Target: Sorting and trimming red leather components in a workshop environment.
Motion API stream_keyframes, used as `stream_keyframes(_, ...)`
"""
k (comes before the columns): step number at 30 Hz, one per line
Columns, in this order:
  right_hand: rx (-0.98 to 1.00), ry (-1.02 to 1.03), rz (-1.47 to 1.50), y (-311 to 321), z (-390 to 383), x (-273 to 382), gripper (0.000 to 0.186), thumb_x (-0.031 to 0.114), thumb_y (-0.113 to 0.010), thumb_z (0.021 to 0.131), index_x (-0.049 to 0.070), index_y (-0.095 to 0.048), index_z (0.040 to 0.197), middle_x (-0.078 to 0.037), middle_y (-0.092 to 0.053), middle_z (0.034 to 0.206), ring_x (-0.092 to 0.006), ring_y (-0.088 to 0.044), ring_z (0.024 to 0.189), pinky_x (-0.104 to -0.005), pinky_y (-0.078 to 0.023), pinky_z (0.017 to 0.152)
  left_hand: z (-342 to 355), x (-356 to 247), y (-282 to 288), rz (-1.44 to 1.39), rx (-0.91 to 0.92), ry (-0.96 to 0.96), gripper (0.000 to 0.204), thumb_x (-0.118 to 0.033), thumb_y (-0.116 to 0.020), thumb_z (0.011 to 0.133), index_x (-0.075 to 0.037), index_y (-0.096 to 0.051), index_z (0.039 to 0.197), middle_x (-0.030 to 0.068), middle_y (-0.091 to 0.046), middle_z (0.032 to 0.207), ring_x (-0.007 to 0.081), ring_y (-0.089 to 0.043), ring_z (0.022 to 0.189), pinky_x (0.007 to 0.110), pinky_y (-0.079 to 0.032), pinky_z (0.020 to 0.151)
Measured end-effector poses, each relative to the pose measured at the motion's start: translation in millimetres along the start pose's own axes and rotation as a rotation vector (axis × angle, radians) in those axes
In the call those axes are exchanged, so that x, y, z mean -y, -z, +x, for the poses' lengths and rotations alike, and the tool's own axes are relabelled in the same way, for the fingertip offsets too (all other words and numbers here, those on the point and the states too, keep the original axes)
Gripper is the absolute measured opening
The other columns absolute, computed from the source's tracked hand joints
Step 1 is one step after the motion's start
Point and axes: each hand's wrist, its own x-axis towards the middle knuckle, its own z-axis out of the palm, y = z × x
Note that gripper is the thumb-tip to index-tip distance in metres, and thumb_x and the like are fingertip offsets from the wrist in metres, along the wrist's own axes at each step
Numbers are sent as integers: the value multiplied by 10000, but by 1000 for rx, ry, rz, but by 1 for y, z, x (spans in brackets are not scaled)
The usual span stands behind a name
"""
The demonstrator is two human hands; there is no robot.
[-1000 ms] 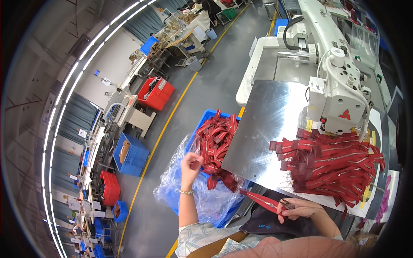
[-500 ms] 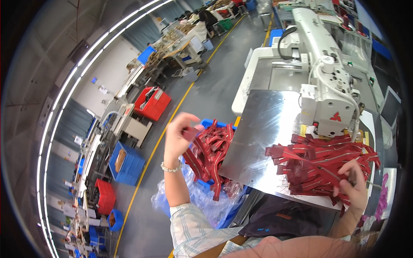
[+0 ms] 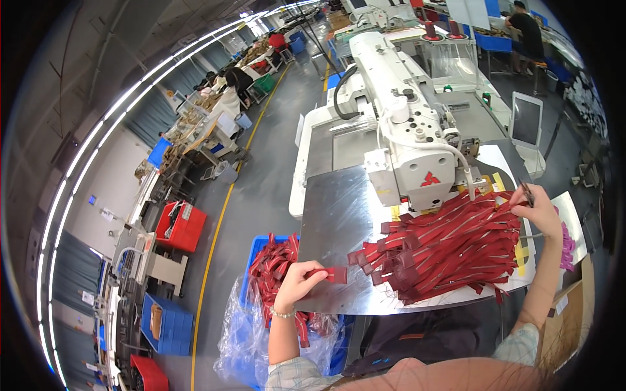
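Thumb and fingers of the left hand are pinched together on a red tab, taken near one end, probably so that the flat part juts clear of the fingertips; whatever continues inside the fist is hidden. The right hand has its fingers closed around a slim dark tool, tucked high, perhaps to leave the fingertips usable. Those tips sit at the far-right ends of the red zipper strips; whether they also clamp one cannot be told.

The left forearm rises almost straight from below, the wrist turned inward and the thumb on the near side. The right arm reaches further forward, its elbow out wide and the hand leaning in toward the pile.

Between the two grips, the strips lie heaped side by side, mostly lengthwise from one hand toward the other, an arrangement that seems to keep their ends accessible. They rest at the near side of the metal plate, in front of the white sewing machine, which stands beyond both hands. Just left of and below the left grip, a blue bin holds more loose strips, apparently placed for easy reach, with clear plastic bunched over its near side.
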Motion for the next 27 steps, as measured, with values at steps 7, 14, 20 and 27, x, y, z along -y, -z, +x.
stream_keyframes(7,-11,13,18,-16,27,-34,163,25,-646,668,2,-553,800,-36,-584,766,-86,-551,712,-223,-437,638,-14,-3,-20,-97,-170,-28,48,-24,-639,760,22,-640,775,44,-642,694,65,-559,616,198,-436,572)
stream_keyframes(14,-336,143,-295,-47,29,-42,251,111,-640,727,-30,-532,903,-124,-570,786,-211,-564,773,-292,-422,743,-15,-9,-43,-191,-451,14,67,-14,-589,803,25,-615,755,19,-617,673,34,-504,589,179,-399,541)
stream_keyframes(20,-442,241,140,-112,-10,-22,256,223,-490,891,-2,-520,1011,-8,-455,598,-65,-409,548,-219,-325,511,-25,-9,-46,-309,-394,17,48,-14,-563,822,16,-582,789,5,-595,700,37,-496,589,182,-399,535)
stream_keyframes(27,362,100,774,-227,-70,-33,318,292,-437,916,-1,-528,1000,33,-400,618,-39,-352,538,-188,-299,498,-21,-17,-48,-230,-242,80,78,-54,-638,772,3,-585,768,5,-538,678,58,-428,668,203,-342,590)
